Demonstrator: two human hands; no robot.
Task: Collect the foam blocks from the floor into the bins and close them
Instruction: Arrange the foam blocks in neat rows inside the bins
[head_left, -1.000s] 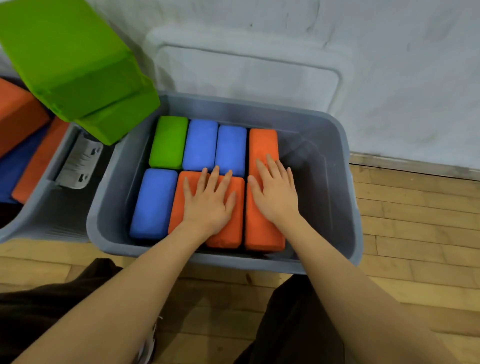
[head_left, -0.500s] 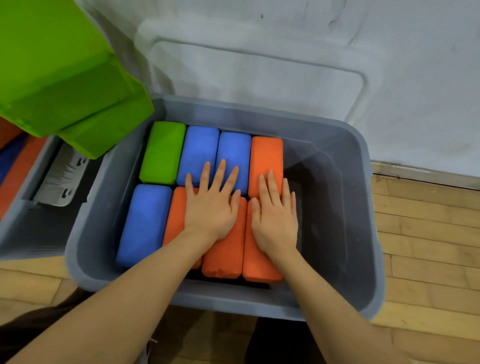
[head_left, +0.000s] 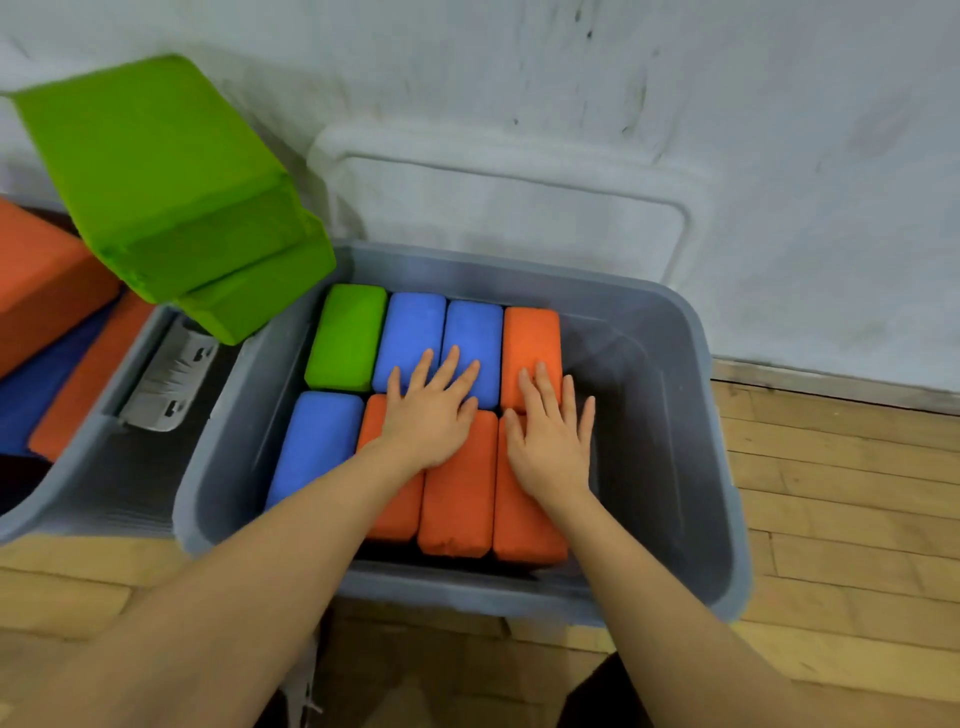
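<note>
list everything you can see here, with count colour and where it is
bin: 1, grey, on the floor by the wall, open
foam blocks in that bin: 8; back row green, blue, blue, orange; front row blue, then three orange
lid: 1, pale grey, leaning on the wall behind the bin
second bin: 1, grey, to the left, holding orange and blue blocks
large green blocks: 2, stacked over the second bin
wall: white, scuffed
floor: wooden boards
left hand: flat on the blocks, fingers spread
right hand: flat on the orange blocks
</note>
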